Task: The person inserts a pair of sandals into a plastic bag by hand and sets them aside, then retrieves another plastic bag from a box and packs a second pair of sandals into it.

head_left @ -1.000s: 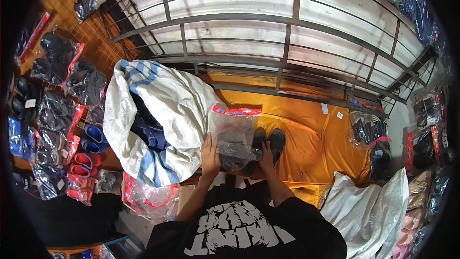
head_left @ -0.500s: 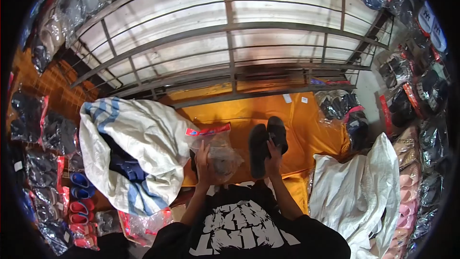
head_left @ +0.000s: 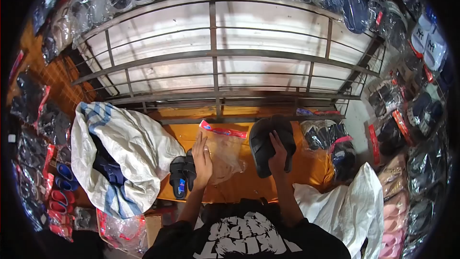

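Observation:
A pair of black sandals (head_left: pixel 261 146) is in my right hand (head_left: pixel 278 156), whose fingers lie on the straps. My left hand (head_left: pixel 203 160) rests at the left edge of a clear plastic bag (head_left: pixel 224 156) with a red header strip; its fingers point away from me, close together, and what they grip is unclear. The bag lies flat on the orange cloth (head_left: pixel 254 191) and looks empty. Just left of my left hand sits another pair of black sandals (head_left: pixel 178 177) with a blue label.
A white sack (head_left: pixel 153 139) with blue stripes stands open at the left, dark blue footwear inside. Another white sack (head_left: pixel 335 211) lies at the right. A metal rack (head_left: pixel 215 57) spans the back. Bagged footwear (head_left: pixel 357 2) surrounds the area. A box of plastic bags (head_left: pixel 122 230) is at lower left.
The black sandals in my right hand have been raised off the cloth, away from the bag. The second black pair now shows beside my left hand. The view has shifted.

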`<action>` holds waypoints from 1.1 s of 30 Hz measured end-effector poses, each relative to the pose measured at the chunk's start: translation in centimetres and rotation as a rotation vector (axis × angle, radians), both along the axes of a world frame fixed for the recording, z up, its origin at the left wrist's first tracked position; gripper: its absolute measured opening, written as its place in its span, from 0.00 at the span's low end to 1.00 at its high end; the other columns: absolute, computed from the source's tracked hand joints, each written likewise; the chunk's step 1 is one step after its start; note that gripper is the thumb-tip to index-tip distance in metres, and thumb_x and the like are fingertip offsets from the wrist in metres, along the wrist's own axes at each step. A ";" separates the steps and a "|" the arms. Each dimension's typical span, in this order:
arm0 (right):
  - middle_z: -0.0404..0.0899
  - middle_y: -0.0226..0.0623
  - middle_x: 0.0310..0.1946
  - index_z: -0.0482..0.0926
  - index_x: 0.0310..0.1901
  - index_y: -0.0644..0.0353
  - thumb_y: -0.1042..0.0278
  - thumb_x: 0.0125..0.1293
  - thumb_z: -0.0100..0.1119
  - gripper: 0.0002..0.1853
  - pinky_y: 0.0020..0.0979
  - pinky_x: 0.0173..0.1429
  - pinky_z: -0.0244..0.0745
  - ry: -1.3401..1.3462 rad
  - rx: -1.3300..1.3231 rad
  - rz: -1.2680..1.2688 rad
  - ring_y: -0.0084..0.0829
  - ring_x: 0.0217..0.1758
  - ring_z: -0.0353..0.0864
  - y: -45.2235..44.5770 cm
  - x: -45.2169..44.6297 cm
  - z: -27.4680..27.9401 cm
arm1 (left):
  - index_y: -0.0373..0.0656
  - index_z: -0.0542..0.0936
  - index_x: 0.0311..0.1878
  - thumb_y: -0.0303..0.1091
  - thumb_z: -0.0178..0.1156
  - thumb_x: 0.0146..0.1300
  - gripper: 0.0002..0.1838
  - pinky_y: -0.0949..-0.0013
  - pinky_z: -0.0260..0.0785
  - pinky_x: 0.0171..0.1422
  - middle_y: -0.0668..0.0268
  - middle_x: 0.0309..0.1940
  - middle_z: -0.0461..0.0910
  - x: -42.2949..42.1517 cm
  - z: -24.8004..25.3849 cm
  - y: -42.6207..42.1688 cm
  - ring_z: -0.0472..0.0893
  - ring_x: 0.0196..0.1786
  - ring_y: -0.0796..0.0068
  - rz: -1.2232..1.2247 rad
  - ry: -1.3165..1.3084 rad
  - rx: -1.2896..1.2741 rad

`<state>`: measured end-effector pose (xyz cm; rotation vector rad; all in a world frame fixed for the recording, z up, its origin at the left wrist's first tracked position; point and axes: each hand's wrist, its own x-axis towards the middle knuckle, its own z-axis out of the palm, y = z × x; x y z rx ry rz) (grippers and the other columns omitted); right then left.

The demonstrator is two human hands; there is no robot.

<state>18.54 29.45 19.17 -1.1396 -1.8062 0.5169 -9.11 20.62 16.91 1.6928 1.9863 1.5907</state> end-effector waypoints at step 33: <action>0.71 0.50 0.73 0.77 0.68 0.61 0.91 0.47 0.45 0.41 0.43 0.72 0.72 0.078 -0.147 0.403 0.55 0.71 0.74 -5.2 5.5 1.4 | 0.44 0.65 0.79 0.38 0.44 0.81 0.26 0.50 0.42 0.86 0.49 0.85 0.46 10.4 3.0 0.9 0.48 0.85 0.43 -0.469 0.039 -0.244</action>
